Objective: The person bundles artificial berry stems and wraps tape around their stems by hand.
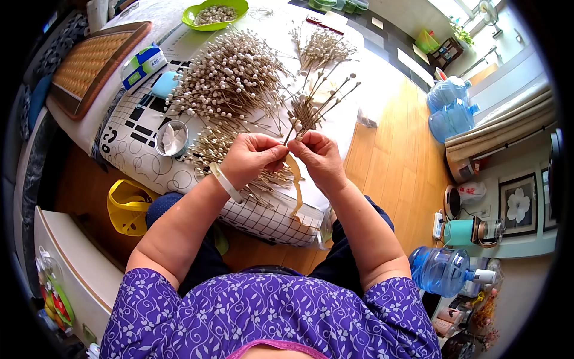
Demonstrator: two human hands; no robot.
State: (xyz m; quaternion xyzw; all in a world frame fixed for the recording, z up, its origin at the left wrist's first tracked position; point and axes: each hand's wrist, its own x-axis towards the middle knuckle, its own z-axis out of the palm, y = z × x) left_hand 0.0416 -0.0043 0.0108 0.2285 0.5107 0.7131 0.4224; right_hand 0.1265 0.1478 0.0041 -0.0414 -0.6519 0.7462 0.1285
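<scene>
My left hand, with a pale bangle on the wrist, is closed in a pinch at the base of a thin stem with a small pale head. Close beside it, my right hand also pinches with thumb and forefinger at the stem's lower end. A tan strip of tape hangs down between the hands. Just beyond the fingers lies a bundle of brown stems, some with darker tips. A large heap of white-headed stems covers the table's middle, and more stems lie near my left forearm.
A green bowl of white beads stands at the far edge, near another stem bunch. Left of the heap are a white tub, a blue case and a tissue pack. A yellow basket is below the table.
</scene>
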